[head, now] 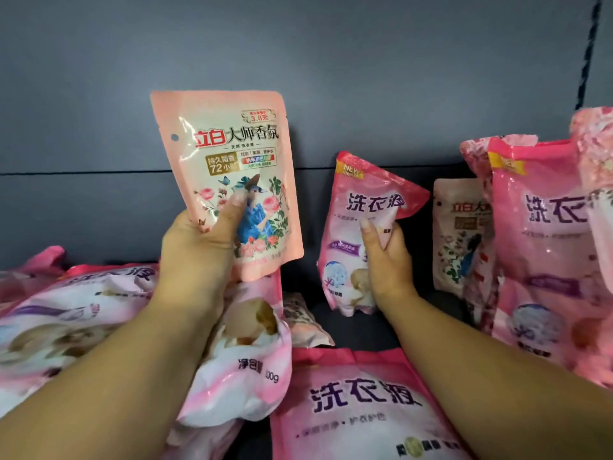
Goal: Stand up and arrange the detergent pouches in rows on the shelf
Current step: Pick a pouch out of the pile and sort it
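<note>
Head view: left hand (195, 250) grips a raised peach floral pouch (229, 180), right hand (386, 257) pinches an upright pink detergent pouch (361, 234) on the shelf (361, 322); its soft, crumpled body may slump on release.

Back panel (298, 54): flat, matte, blue-grey, fills the upper half of the view. A thin dark horizontal seam (83, 173) crosses it on the left, just below mid-height. Below the seam, the panel looks slightly darker. Shelf (351, 322): dark surface, seen only in small gaps, in shadow. Upper right: a dark twisted cord (588, 51) runs down steeply. Light: soft, even, brightest on the panel's upper centre.
</note>
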`<state>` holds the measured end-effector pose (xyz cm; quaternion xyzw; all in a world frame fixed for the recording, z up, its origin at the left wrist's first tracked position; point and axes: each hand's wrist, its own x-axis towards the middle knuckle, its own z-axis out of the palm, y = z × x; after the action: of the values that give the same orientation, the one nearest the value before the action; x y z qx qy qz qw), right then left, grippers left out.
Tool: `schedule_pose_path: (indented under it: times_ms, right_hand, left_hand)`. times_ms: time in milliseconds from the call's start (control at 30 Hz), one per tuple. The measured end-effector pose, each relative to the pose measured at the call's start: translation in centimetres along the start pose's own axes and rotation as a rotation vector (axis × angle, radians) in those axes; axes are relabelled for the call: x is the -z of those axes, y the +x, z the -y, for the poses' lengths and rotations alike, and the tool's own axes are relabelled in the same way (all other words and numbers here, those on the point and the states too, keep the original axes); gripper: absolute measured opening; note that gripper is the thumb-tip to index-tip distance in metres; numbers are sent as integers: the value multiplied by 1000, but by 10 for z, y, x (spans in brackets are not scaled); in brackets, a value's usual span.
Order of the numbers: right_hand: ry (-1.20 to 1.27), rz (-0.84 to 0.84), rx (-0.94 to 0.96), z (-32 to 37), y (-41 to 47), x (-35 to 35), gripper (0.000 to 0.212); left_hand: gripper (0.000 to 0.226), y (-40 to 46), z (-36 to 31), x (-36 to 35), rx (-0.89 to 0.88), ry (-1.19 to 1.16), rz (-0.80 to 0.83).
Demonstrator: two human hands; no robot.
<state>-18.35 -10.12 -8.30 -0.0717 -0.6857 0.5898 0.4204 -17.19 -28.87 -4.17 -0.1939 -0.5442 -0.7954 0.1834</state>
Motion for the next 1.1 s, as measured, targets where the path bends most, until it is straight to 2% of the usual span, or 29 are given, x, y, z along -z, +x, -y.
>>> schedule_pose_path:
  times_ms: [200,433,600,667,767,833,1100]
  right_hand:
    - [-255,45,56,0,0,1,56]
    - [-278,76,67,-1,2,0,43]
    - [-375,184,206,-2,0,0,41]
    - [-358,178,218,-6,2,-1,44]
    - [-306,54,106,-9,6,3,63]
    - [-315,31,10,-9,9,5,68]
    - [-539,161,-129,-11,9,1,81]
  left_hand:
    - [10,2,6,0,-6,34,31]
    - [5,6,9,3,1,-21,35]
    - [5,7,10,3,-28,-6,26]
    - [5,6,10,2,-24,-19,22]
    - [6,6,9,2,-21,-17,25]
    - [6,7,10,3,-20,-26,29]
    - [4,9,14,2,-1,-53,30]
